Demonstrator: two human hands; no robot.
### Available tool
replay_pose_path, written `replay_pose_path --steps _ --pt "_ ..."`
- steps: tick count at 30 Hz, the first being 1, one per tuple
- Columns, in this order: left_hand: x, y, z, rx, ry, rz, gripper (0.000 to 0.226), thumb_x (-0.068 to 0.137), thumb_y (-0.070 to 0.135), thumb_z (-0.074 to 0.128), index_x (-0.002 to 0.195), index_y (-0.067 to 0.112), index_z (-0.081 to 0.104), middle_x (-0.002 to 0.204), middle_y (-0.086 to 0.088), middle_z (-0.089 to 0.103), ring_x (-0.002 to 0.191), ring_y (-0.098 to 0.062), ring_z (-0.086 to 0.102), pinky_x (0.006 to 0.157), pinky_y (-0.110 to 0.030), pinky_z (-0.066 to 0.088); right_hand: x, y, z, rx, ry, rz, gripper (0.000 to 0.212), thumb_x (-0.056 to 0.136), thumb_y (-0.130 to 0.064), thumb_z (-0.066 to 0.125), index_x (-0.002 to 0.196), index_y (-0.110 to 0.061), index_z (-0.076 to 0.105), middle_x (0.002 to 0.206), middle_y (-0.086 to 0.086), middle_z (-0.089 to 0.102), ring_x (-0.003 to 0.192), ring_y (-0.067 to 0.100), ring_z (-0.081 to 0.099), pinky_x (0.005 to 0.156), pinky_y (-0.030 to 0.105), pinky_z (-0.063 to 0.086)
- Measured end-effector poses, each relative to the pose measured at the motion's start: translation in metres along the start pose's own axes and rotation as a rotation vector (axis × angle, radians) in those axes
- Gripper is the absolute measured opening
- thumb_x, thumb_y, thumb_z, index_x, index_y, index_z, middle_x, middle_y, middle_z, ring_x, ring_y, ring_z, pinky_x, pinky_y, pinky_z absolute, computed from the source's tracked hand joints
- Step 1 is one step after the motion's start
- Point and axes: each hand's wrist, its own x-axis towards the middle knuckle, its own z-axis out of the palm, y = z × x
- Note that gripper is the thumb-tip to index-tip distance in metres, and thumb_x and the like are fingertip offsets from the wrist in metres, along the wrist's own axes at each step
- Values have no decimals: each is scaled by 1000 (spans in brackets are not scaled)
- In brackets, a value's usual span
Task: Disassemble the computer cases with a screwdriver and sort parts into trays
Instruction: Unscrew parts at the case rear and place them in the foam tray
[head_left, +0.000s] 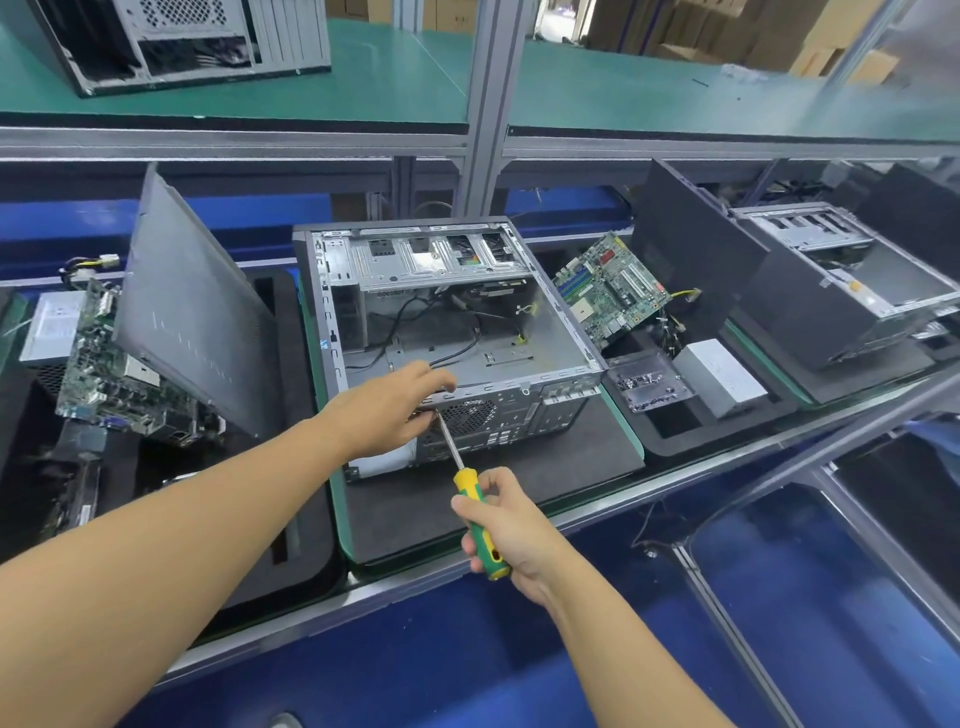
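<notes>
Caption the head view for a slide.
Right hand holds screwdriver to rear of open computer case; left hand grips its edge.

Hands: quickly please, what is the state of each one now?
Left hand: fingers curled over the rear edge of the computer case, gripping it.
Right hand: closed around the screwdriver handle, tip at the case's rear panel.

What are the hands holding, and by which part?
The right hand grips the screwdriver by its green-yellow handle. The left hand sits on the computer case rear edge by the tip; whether it grips cannot be told.
</notes>
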Motion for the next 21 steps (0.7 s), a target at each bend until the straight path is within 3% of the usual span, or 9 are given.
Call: replay_pose_path --steps 3,7,13,21 --pt "-1 0 0 18 11 24 33 96 25 54 120 41 38 116 18 42 74 -17 53 67 -47 54 1 -3 2 82 -8 52 33 95 -42 57 114 -14 54 86 7 64 56 18 54 49 30 46" --pt "-2 -1 -1 15 30 55 29 96 23 55 115 39 40 113 18 43 70 -17 51 66 -45 52 0 -5 4 93 -24 89 34 104 -28 38 112 -6 63 75 6 67 55 17 54 51 31 48" --pt "-4 0 0 72 47 71 25 97 23 56 116 37 50 120 13 47 71 -14 51 58 -35 48 0 -3 4 64 -2 -13 20 100 -28 58 107 -8 55 81 9 61 62 24 65 58 36 56" --pt "-6 -1 -2 128 13 92 18 100 28 52 116 34 59 134 11 45 84 -20 60 65 -43 55 -1 -3 2 107 -29 -33 21 98 -29 61 103 -9 55 79 8 61 58 23 62 54 35 54"
